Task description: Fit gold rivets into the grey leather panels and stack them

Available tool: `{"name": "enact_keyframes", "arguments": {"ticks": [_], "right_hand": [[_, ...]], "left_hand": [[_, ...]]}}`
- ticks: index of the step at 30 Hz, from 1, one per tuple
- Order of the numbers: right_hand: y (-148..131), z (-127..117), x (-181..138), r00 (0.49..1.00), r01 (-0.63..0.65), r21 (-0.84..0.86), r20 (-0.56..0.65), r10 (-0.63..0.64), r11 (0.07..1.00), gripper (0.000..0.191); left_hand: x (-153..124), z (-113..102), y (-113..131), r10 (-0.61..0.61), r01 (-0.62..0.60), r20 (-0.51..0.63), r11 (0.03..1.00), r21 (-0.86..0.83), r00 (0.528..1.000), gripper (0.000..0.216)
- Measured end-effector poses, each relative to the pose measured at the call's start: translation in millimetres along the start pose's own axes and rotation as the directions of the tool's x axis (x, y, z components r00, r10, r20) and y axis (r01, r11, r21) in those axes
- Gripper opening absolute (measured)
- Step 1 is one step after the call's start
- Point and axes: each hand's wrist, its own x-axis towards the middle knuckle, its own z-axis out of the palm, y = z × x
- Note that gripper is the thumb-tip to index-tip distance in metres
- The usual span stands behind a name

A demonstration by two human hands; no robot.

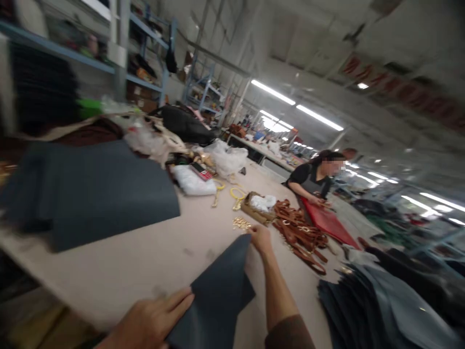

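A dark grey-blue leather panel (221,286) stands tilted over the table in front of me, with a pointed lower corner showing behind it at the right. My left hand (156,315) grips its left edge, fingers together and the thumb out of sight. At the panel's upper corner, my right hand (260,237) is closed, its fingers bent; the fingertips are blurred. Just beyond that hand lies a small pile of gold metal pieces (241,223). Brown leather straps (300,232) with metal rings are heaped to its right.
Large dark sheets (112,194) are stacked at the left, and more dark pieces (385,305) at the right. Farther back are an open box (256,208) with white material, yellow loops (237,194), a phone (201,171) and plastic bags. Another person (314,179) works by a red sheet (327,220).
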Motion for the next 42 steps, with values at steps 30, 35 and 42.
{"name": "enact_keyframes", "arguments": {"ticks": [30,35,42], "right_hand": [[-76,68,-119,0.731,-0.075,0.12,0.682,-0.027,0.99,0.014],[-81,70,-111,0.688,-0.172,0.039,0.719,0.092,0.984,0.009],[-92,70,-98,0.621,-0.206,-0.036,0.767,0.159,0.978,0.01]], "left_hand": [[-2,-32,14,0.023,-0.019,0.046,0.996,-0.09,0.999,0.043],[-2,-32,13,0.023,-0.018,0.049,0.994,-0.112,0.999,0.044],[-1,-30,14,0.018,-0.007,0.071,0.987,-0.16,0.997,0.047]]}}
